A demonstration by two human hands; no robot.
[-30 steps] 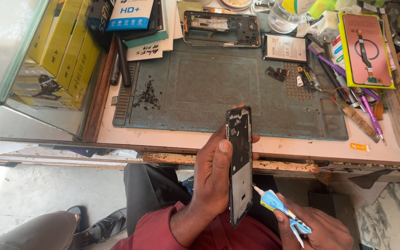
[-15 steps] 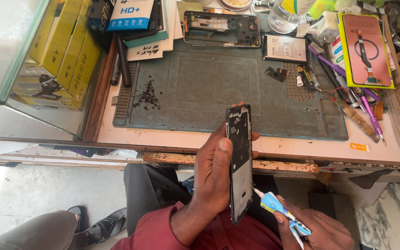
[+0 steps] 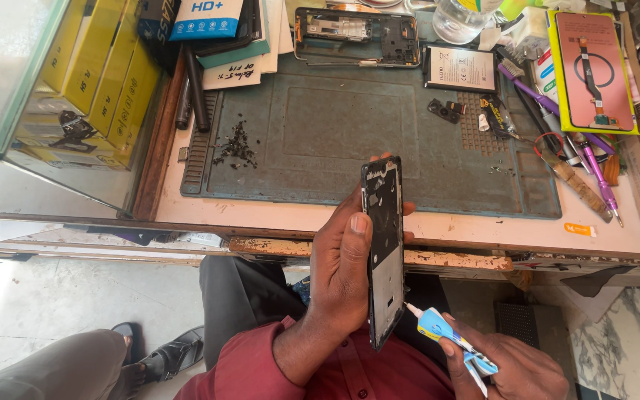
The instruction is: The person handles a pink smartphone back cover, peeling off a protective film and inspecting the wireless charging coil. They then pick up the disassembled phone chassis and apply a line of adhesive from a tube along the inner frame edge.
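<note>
The left hand [image 3: 346, 259] grips a stripped phone frame [image 3: 384, 248] edge-on, thumb laid along its near side and fingertips showing past its far edge, so the frame stands almost upright in front of the person, just short of the bench edge. The right hand [image 3: 516, 367] is closed around a small blue and white glue tube [image 3: 446, 337], whose thin white nozzle points up and left and meets the lower right edge of the frame. The two hands are apart, joined only by nozzle and frame. Beyond them a grey-blue mat [image 3: 379, 141] covers the bench, with a heap of tiny black screws [image 3: 235, 146] near its left side and a few small black parts [image 3: 446, 110] towards its upper right. At the mat's far edge lies a second phone frame [image 3: 355, 37], and beside that a flat battery [image 3: 459, 69]. To the right sit a purple brush [image 3: 527, 85], tweezers and other thin tools, and a yellow card bearing a pink screen panel [image 3: 594, 70]. Yellow boxes [image 3: 105, 74] are stacked behind glass on the left, with a blue packet [image 3: 205, 16] above the mat's left corner. The person wears a dark red shirt [image 3: 320, 374]; a sandalled foot [image 3: 153, 355] rests on the floor at lower left
</note>
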